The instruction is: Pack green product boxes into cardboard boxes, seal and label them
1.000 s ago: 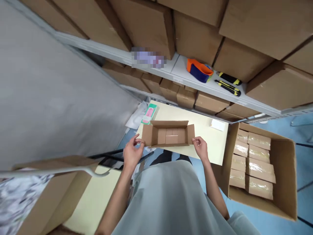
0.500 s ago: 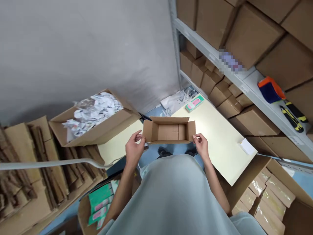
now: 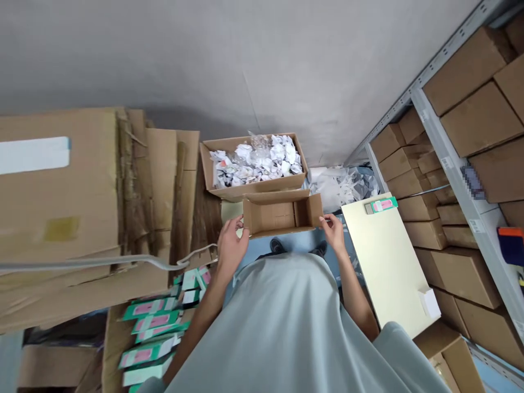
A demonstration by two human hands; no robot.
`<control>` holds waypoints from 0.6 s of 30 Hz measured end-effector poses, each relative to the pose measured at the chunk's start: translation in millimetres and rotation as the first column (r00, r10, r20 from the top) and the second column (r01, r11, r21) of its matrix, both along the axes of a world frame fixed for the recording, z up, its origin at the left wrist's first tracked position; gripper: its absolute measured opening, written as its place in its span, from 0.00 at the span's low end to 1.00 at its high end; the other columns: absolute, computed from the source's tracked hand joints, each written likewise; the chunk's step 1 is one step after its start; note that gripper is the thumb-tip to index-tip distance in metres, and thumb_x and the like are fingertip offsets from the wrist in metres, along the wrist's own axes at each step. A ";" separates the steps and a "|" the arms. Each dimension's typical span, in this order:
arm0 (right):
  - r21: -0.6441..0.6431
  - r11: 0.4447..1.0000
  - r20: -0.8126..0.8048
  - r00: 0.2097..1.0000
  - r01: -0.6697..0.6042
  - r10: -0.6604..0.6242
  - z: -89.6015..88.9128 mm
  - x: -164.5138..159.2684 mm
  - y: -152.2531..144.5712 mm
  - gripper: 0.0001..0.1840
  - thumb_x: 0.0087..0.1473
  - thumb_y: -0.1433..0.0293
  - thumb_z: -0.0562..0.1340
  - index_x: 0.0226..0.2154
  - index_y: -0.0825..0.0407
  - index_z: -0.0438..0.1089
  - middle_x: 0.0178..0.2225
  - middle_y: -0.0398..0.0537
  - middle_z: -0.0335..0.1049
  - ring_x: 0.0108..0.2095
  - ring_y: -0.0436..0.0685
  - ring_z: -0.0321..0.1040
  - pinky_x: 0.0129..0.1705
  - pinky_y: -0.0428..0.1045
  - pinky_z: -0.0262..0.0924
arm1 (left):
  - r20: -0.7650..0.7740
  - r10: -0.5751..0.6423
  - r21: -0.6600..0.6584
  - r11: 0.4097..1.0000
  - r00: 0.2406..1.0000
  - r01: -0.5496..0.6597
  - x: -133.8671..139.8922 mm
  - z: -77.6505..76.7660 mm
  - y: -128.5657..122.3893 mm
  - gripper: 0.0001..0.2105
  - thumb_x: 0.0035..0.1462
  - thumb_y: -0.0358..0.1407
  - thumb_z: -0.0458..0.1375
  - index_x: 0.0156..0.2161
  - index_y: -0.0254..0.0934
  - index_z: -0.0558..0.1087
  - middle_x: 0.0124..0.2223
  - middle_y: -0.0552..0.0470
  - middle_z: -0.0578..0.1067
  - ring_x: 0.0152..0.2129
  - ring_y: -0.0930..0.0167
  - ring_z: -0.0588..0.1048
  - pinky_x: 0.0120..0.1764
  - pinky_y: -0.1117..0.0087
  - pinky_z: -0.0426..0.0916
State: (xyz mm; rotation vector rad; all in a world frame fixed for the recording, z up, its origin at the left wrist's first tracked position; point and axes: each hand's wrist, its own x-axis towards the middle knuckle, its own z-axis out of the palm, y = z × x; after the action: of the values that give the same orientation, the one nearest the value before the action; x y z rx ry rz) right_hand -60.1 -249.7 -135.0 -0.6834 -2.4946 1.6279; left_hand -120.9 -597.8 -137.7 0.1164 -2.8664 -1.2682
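Observation:
An open cardboard box (image 3: 283,214), its flaps up and nothing inside, is held between my two hands in front of my body. My left hand (image 3: 232,240) grips the flap at its left end. At the opposite end, my right hand (image 3: 332,230) pinches the right flap between thumb and fingers. Just beyond the held box stands a larger carton (image 3: 256,191) filled with crumpled paper (image 3: 270,158) and some clear plastic wrap.
Flattened cardboard (image 3: 57,207) is stacked on the left. Below it, green-and-pink packets (image 3: 151,322) fill a box. On the right, a pale table (image 3: 380,256) bears a small green packet (image 3: 381,205) and a white block (image 3: 429,302). Shelves hold brown boxes (image 3: 462,267).
My view has swung left, so the paper-filled carton now lies directly beyond the held box. Both hands keep their grip on the box.

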 end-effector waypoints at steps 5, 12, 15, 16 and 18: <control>-0.004 0.999 0.045 0.998 -0.053 0.053 -10.0 -43.2 -24.3 0.32 0.58 0.35 0.63 0.37 0.47 0.73 0.33 0.49 0.81 0.31 0.62 0.80 0.36 0.55 0.76 | 0.022 0.074 -0.006 0.997 0.997 -0.074 -7.7 -13.2 -30.2 0.24 0.61 0.37 0.56 0.61 0.38 0.77 0.47 0.43 0.78 0.47 0.57 0.81 0.57 0.57 0.76; -0.071 0.972 0.086 0.970 -0.223 0.228 -23.4 -85.3 -22.0 0.35 0.53 0.32 0.65 0.34 0.47 0.72 0.31 0.50 0.80 0.28 0.63 0.80 0.34 0.56 0.76 | 0.088 0.206 0.022 0.978 0.975 -0.209 -9.5 -30.6 -39.2 0.26 0.60 0.36 0.56 0.63 0.37 0.75 0.45 0.44 0.80 0.45 0.58 0.81 0.58 0.55 0.76; -0.060 0.950 0.117 0.943 -0.306 0.311 -20.3 -101.8 -12.3 0.35 0.52 0.33 0.66 0.34 0.48 0.74 0.31 0.50 0.80 0.30 0.63 0.80 0.36 0.56 0.76 | 0.114 0.268 0.026 0.962 0.957 -0.272 -12.2 -31.8 -41.4 0.26 0.59 0.35 0.57 0.63 0.37 0.75 0.47 0.43 0.80 0.45 0.58 0.81 0.58 0.54 0.76; -0.046 0.945 0.124 0.937 -0.323 0.327 -17.3 -107.9 -8.5 0.34 0.52 0.34 0.66 0.35 0.49 0.75 0.32 0.51 0.81 0.31 0.63 0.80 0.36 0.56 0.76 | 0.103 0.292 0.018 0.955 0.951 -0.296 -14.0 -30.1 -41.6 0.26 0.60 0.36 0.57 0.63 0.37 0.75 0.49 0.42 0.80 0.47 0.57 0.81 0.60 0.52 0.75; -0.021 0.942 0.117 0.935 -0.334 0.334 -8.5 -121.7 -1.3 0.32 0.54 0.37 0.67 0.39 0.49 0.76 0.35 0.52 0.83 0.32 0.62 0.81 0.38 0.55 0.75 | 0.055 0.316 0.003 0.949 0.947 -0.317 -20.2 -22.6 -40.4 0.26 0.61 0.37 0.59 0.64 0.36 0.74 0.55 0.37 0.78 0.55 0.53 0.79 0.65 0.49 0.72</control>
State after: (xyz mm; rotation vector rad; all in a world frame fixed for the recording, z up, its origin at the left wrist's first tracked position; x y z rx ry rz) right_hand -181.7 -251.1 -143.5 -0.3794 -2.8238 1.7360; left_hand -141.1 -638.2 -160.3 0.5937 -2.7333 -1.2335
